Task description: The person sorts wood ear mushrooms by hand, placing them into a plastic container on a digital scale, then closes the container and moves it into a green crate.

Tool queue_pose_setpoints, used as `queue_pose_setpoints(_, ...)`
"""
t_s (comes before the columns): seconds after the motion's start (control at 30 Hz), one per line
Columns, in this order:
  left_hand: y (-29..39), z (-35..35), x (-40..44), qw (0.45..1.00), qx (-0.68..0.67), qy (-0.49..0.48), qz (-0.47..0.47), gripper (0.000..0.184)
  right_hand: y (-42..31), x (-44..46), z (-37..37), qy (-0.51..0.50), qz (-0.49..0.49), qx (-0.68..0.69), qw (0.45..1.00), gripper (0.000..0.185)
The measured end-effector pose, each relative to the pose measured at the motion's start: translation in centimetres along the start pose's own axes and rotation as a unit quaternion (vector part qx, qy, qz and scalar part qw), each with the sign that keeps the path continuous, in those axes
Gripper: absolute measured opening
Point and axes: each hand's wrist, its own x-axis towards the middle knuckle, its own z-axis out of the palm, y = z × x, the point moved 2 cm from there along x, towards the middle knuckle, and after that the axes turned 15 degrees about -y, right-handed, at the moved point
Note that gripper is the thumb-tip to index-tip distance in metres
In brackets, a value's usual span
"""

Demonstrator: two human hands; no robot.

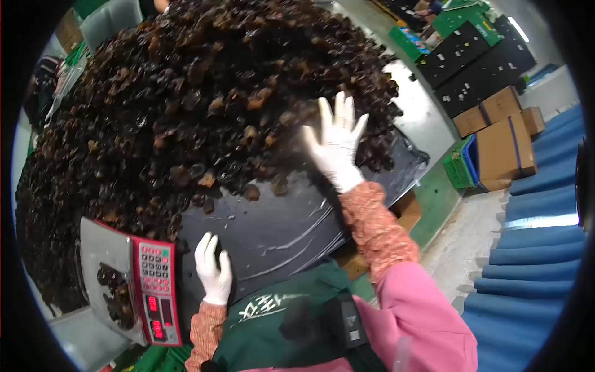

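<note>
Left hand and right hand are gloved and open, nothing seen in them — the left over the near dark sheeting, the right spread at the right side of the heap, where blur hides whether it touches. A hard sweep of that right palm could send loose pieces skidding off the smooth sheeting, or a left-hand knock could jog the red-framed scale at near left and upset its reading. Ruffled, glossy and leathery-looking, the brown-black pieces slump over one another across the far side — a few clump on the scale's flat metal pan.
</note>
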Motion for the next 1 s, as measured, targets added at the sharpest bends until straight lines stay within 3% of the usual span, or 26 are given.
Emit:
queue_pose_setpoints(0.1, -0.7, 0.6, 0.0, 1.0, -0.002, 0.005, 0.014, 0.046, -2.9, 1.6, 3.7, 0.006, 0.037, 0.017, 0.999, 0.065)
queue_pose_setpoints(0.17, -0.6, 0.7, 0.0, 1.0, -0.011, 0.01, 0.012, 0.045, -6.6, 0.3, 4.3, -0.108, 0.026, 0.102, 0.989, 0.061)
queue_pose_setpoints(0.23, -0.6, 0.6, 0.2, 1.0, -0.012, 0.007, 0.008, 0.045, -8.7, -1.6, 4.8, -0.129, 0.002, 0.091, 0.988, 0.052)
queue_pose_setpoints(0.27, -0.6, 0.6, 0.2, 1.0, -0.015, 0.008, 0.008, 0.045, -9.0, -2.4, 5.3, -0.068, -0.024, 0.118, 0.99, 0.044)
queue_pose_setpoints(0.47, -0.7, 0.6, 0.1, 1.0, -0.014, 0.005, 0.007, 0.046, -9.4, -4.6, 3.3, -0.039, -0.145, 0.186, 0.971, 0.037)
queue_pose_setpoints(0.6, -0.6, 0.7, 0.0, 1.0, -0.012, 0.01, 0.006, 0.047, -12.0, -6.3, 3.1, -0.058, -0.217, 0.224, 0.948, 0.041)
queue_pose_setpoints(0.73, -0.5, 0.5, -0.1, 1.0, -0.023, -0.002, -0.002, 0.047, -13.1, -7.1, 2.2, -0.103, -0.302, 0.236, 0.918, 0.057)
queue_pose_setpoints(0.83, -0.6, 0.6, -0.1, 1.0, -0.024, 0.002, 0.007, 0.048, -12.1, -5.6, 0.9, -0.077, -0.231, 0.194, 0.95, 0.06)
queue_pose_setpoints(0.9, -0.7, 0.7, -0.2, 1.0, -0.023, 0.001, 0.006, 0.049, -11.2, -4.9, 2.1, -0.088, -0.132, 0.17, 0.972, 0.062)
queue_pose_setpoints(0.97, -0.8, 0.8, -0.1, 1.0, -0.023, 0.004, 0.007, 0.049, -11.6, -5.2, 2.5, -0.115, -0.107, 0.172, 0.973, 0.061)
queue_pose_setpoints(1.0, -0.9, 0.8, -0.2, 1.0, -0.023, 0.005, 0.007, 0.049, -12.1, -5.9, 2.8, -0.156, -0.154, 0.201, 0.955, 0.06)
